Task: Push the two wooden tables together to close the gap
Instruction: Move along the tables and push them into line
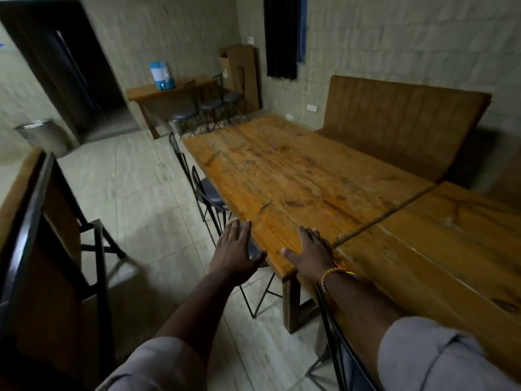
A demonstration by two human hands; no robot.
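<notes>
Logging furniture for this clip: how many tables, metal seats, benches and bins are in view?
Tables: 3, far table, near table, side table
Metal seats: 6, including stools and chair
Benches: 1, bench
Bins: 1, bin
Total: 11

We get one wide-angle head view only, looking forward and down from standing height along the far table [296, 176] toward the back wall, with the near table [439, 249] close at lower right, both forearms entering from the bottom edge, and edges curved by the lens.
</notes>
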